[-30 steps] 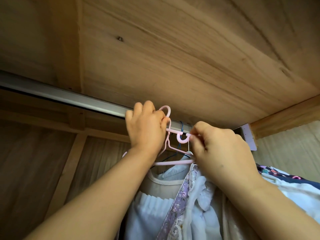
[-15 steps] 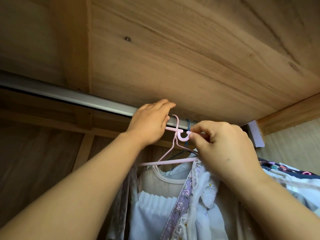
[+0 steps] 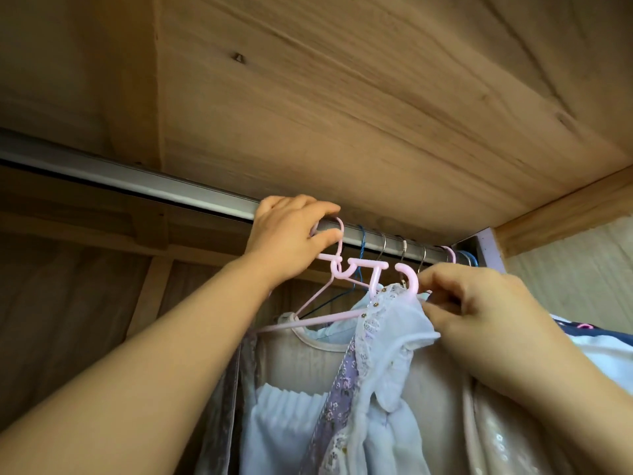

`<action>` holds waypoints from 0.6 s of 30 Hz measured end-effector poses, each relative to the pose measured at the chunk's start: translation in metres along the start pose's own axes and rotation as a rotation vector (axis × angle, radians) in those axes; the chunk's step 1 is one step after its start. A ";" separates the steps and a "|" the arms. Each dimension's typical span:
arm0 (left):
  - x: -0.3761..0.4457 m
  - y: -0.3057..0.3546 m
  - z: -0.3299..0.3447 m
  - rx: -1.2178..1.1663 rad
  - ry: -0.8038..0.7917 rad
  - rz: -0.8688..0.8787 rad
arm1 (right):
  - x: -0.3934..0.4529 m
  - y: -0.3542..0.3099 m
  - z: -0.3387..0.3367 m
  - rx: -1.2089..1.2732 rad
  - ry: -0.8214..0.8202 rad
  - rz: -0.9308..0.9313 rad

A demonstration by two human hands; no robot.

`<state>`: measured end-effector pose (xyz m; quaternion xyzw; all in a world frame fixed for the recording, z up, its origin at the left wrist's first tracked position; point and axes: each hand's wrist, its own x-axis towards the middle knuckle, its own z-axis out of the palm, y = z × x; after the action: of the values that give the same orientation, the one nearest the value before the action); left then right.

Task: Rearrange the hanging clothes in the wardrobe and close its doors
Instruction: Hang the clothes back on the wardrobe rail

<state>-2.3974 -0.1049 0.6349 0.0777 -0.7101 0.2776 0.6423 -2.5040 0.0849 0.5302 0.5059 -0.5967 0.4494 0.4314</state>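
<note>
I see my left hand [image 3: 291, 234] up at the metal rail [image 3: 144, 188] under the wardrobe's wooden top panel [image 3: 376, 114], its grip closed around the hook of a pink hanger [image 3: 337, 265] that sits on the rail. That hanger carries a beige top [image 3: 308, 358] with a rounded neckline, hanging straight below. My right hand [image 3: 479, 310] is lower and to the right, pinching the hook of a second pink hanger [image 3: 409, 281], which is off the rail and just beneath it. A pale blue sheer dress [image 3: 394, 337] with white lace and a lilac floral strip hangs from it, in front of the beige top. Further right along the rail, several metal, blue and pink hooks crowd together against the end bracket [image 3: 486, 248]. I can read no labels or writing anywhere.
</note>
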 end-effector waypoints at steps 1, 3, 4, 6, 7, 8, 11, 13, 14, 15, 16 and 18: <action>0.002 0.003 0.000 0.016 -0.014 -0.028 | 0.000 0.000 0.001 -0.021 -0.033 -0.025; 0.004 0.007 0.002 0.070 -0.050 -0.064 | 0.002 -0.001 0.004 -0.041 -0.027 -0.067; 0.004 0.008 0.003 0.095 -0.063 -0.075 | 0.003 -0.001 0.005 -0.036 0.005 -0.085; 0.005 0.010 0.005 0.132 -0.062 -0.085 | 0.003 0.002 0.006 0.020 0.081 -0.076; 0.004 0.011 0.007 0.143 -0.058 -0.093 | 0.002 0.005 0.006 0.052 0.106 -0.057; 0.003 0.013 0.008 0.149 -0.052 -0.098 | 0.001 0.008 0.005 0.078 0.124 -0.039; 0.000 0.016 0.011 0.127 -0.027 -0.103 | -0.002 0.016 -0.003 0.133 0.095 0.006; -0.003 0.013 0.009 0.067 -0.006 -0.111 | -0.004 0.017 -0.009 0.167 0.041 0.027; -0.004 0.012 0.008 0.027 0.004 -0.115 | -0.006 0.017 -0.012 0.181 0.031 0.031; -0.005 0.013 0.007 -0.013 0.011 -0.120 | -0.009 0.017 -0.016 0.186 0.031 0.030; -0.007 0.014 0.006 -0.045 0.023 -0.127 | -0.012 0.017 -0.019 0.191 0.036 0.026; -0.011 0.020 0.004 -0.103 0.053 -0.143 | -0.020 0.017 -0.023 0.220 0.053 0.031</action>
<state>-2.4086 -0.0933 0.6180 0.0875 -0.6990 0.1961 0.6821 -2.5177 0.1134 0.5145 0.5289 -0.5396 0.5322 0.3819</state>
